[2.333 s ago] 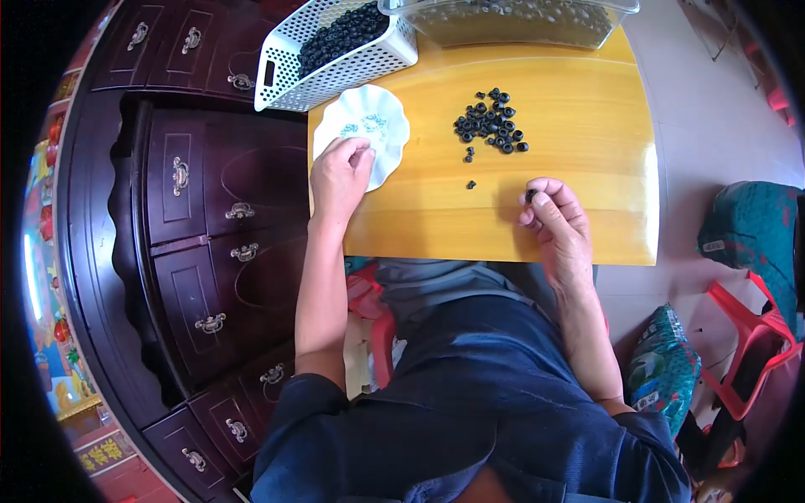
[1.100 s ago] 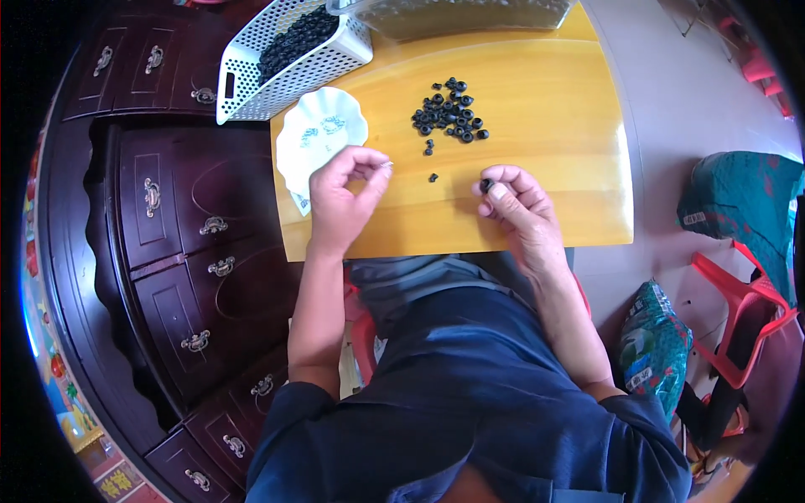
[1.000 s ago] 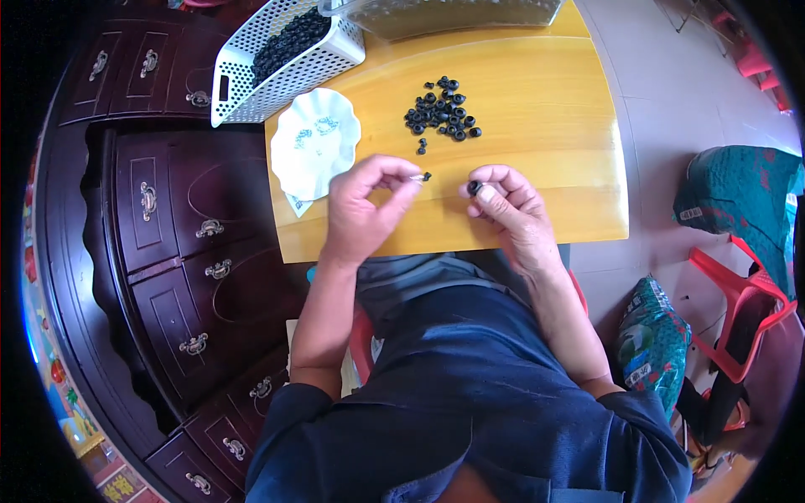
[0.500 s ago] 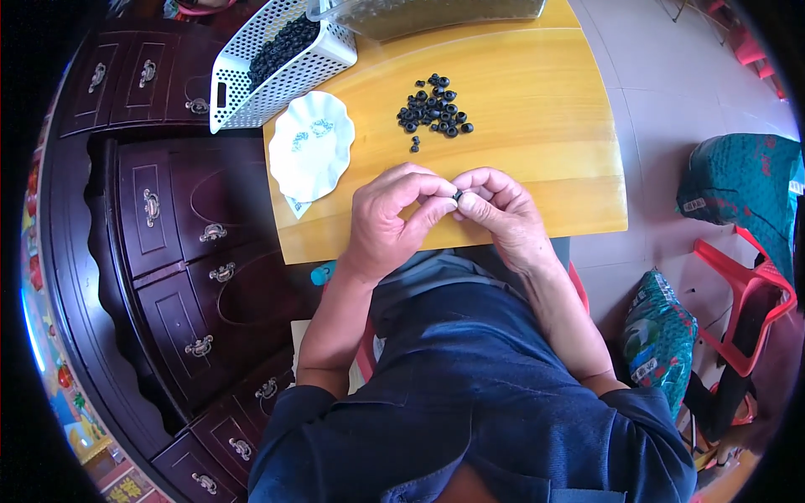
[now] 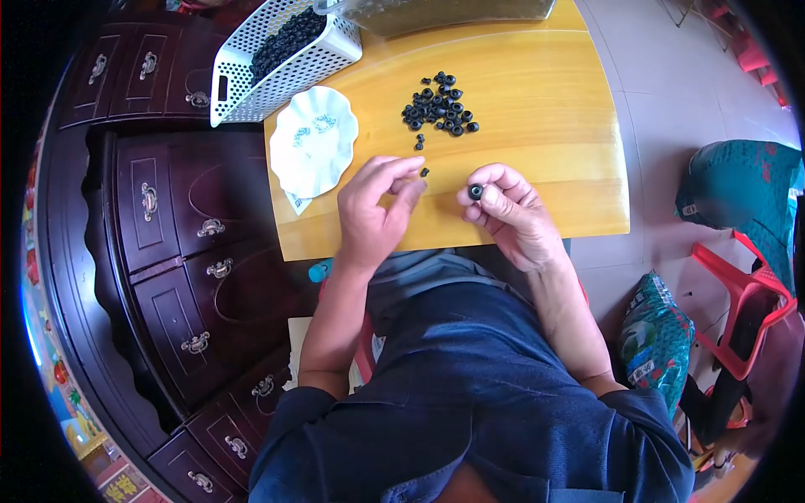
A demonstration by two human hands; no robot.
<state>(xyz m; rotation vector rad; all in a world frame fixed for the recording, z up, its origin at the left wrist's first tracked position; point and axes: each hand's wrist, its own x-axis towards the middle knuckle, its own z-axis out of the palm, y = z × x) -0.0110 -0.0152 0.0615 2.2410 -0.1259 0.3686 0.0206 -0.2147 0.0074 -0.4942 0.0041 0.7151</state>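
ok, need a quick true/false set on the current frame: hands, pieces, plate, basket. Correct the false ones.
1. The right hand holds a round black piece. True.
2. The left hand rests on the white plate. False: it is to the plate's right, near a lone small piece.
3. The two hands are touching. False: a gap separates them.
4. The white perforated basket holds many black pieces. True.
5. The loose pile sits on the plate. False: it lies on the yellow tabletop.
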